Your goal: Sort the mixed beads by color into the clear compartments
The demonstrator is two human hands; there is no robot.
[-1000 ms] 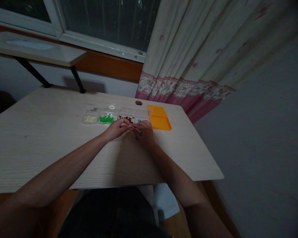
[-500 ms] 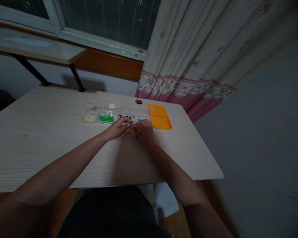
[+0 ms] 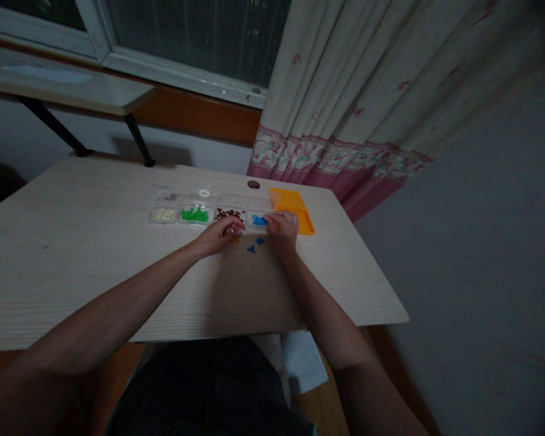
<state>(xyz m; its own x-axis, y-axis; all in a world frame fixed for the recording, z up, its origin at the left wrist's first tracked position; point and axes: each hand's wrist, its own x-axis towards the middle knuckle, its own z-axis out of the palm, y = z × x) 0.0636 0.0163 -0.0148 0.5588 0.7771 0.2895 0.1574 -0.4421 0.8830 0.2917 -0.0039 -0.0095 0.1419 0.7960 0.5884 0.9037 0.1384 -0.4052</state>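
My left hand point(image 3: 220, 235) is curled closed just in front of the clear box of dark red pieces point(image 3: 229, 214); whatever lies in its fingers is too small to make out. With fingertips pinched, my right hand point(image 3: 283, 229) is at the right side of the clear box of small blue pieces point(image 3: 258, 221). What that pinch holds, if anything, is hidden. Between the hands, loose blue pieces point(image 3: 251, 249) lie on the table, and small yellow-orange pieces point(image 3: 237, 240) show beside my left fingers.
Farther left stand clear boxes of green pieces point(image 3: 194, 214) and pale yellow pieces point(image 3: 165, 214), their lids folded back. An open orange case point(image 3: 305, 221) sits behind my right hand. A raised shelf point(image 3: 95, 91) stands at the back left of the wooden table point(image 3: 118, 242).
My right hand has moved right and away from my left hand, to the blue pieces' box. The hands were together before. Loose blue pieces on the table now show more fully.
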